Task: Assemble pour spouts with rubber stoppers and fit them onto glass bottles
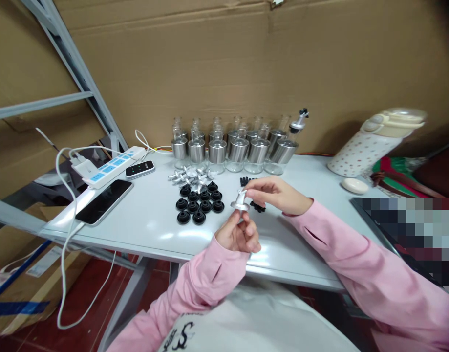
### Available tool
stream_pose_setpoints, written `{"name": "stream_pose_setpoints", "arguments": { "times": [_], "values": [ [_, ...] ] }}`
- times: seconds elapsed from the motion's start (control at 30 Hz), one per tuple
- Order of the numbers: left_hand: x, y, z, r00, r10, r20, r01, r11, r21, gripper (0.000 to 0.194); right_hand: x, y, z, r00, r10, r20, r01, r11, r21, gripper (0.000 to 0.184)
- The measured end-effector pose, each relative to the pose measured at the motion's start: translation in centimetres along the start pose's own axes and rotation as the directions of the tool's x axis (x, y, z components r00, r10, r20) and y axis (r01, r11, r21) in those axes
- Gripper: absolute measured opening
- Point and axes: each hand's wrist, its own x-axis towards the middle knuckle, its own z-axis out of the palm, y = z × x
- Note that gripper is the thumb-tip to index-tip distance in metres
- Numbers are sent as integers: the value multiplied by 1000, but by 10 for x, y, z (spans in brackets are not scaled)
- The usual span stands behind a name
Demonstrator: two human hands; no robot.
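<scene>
My left hand (239, 235) is closed on a silver metal pourer spout (241, 200), pinching it from below its round flange so that it stands upright over the table. Beside the spout's narrow top, my right hand (277, 194) has thumb and forefinger pressed together; any small part between them is hidden. Behind and under the right hand lie small black pieces (258, 207), partly covered. To the left, black ribbed stoppers (193, 207) stand in rows. Behind them lies a pile of loose silver spouts (190, 175).
Several glass bottles with steel sleeves (217, 151) line the back; the rightmost carries a fitted spout (299, 122). A phone (104, 201), a small black device (139, 169) and a power strip (114, 168) occupy the left. A dotted flask (367, 146) and white oval object (354, 186) stand right.
</scene>
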Motion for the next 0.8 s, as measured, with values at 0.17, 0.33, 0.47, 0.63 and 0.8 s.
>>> {"name": "stream_pose_setpoints", "arguments": {
  "times": [0.17, 0.33, 0.47, 0.63, 0.8],
  "values": [
    [-1, 0, -1, 998, 39, 54, -38, 999, -12, 33, 1, 12, -22, 992, 66, -107, -91, 964, -251, 37],
    [-1, 0, -1, 998, 40, 52, -39, 999, -12, 33, 1, 24, -29, 997, 76, -21, -77, 879, -471, 35],
    [-1, 0, 0, 998, 36, 43, -35, 999, -16, 35, 2, 23, -24, 995, 96, 36, -63, 847, -528, 38],
    [-2, 2, 3, 999, 32, 9, -32, 999, -8, 37, 2, 26, -21, 993, 82, 86, -23, 840, -543, 36],
    [-6, 5, 10, 999, 23, -30, -23, 1000, 14, 37, 3, 30, -16, 991, 88, 102, -24, 862, -507, 27]
  ]
}}
